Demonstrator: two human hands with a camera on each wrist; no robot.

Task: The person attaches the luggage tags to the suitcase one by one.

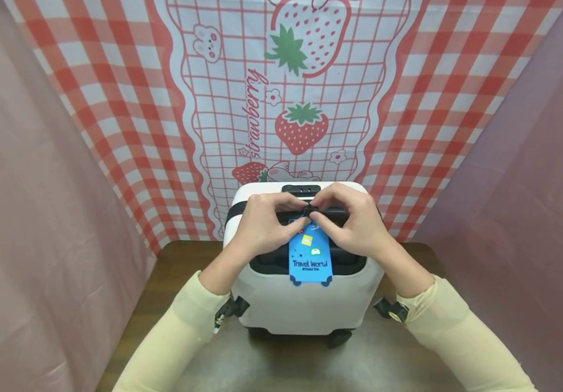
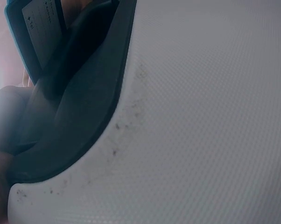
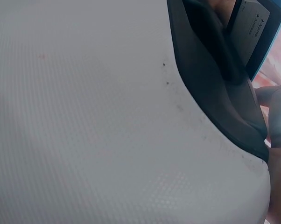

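Observation:
A white suitcase [image 1: 306, 305] stands upright with its black carry handle [image 1: 336, 213] on top. From the handle hangs a blue luggage tag [image 1: 311, 264] printed "Travel World", over the dark recess. My left hand [image 1: 268, 224] and right hand [image 1: 356, 222] meet above the tag. Between their thumbs and forefingers they pinch the small black strap [image 1: 310, 209] at the tag's upper end; the fingertips partly cover it, so its fastening cannot be made out. Both wrist views show the back of the luggage tag [image 2: 40, 30] [image 3: 252, 32], with a white name and address card.
A brown wooden table [image 1: 164, 305] bears the suitcase. Behind it hangs a red-and-white checked strawberry cloth [image 1: 301, 130]. Pink curtains [image 1: 46, 218] close off both sides. A combination lock [image 1: 302, 190] sits at the suitcase's far top edge, and a black band [image 1: 236, 210] crosses its left corner.

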